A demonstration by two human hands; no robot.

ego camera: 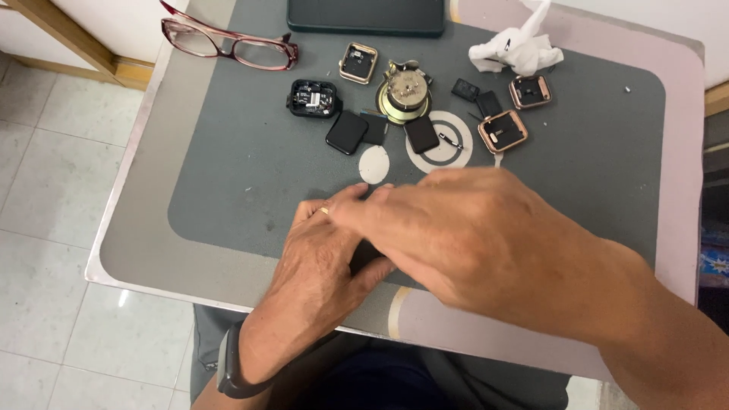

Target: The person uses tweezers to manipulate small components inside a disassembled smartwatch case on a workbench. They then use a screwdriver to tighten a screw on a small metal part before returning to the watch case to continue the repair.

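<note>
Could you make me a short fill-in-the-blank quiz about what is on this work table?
1. The glasses at the table's far left corner have frames coloured ____.
2. The crumpled tissue is coloured ____.
3. The right hand lies partly over the ____ hand.
4. The dark band is worn on the ____ wrist.

Missing words: red; white; left; left

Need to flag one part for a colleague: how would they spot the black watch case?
On the grey mat, look below the red glasses, left of the round brass speaker. The black case lies open side up, the only black housing; the other three are gold or copper.
</note>
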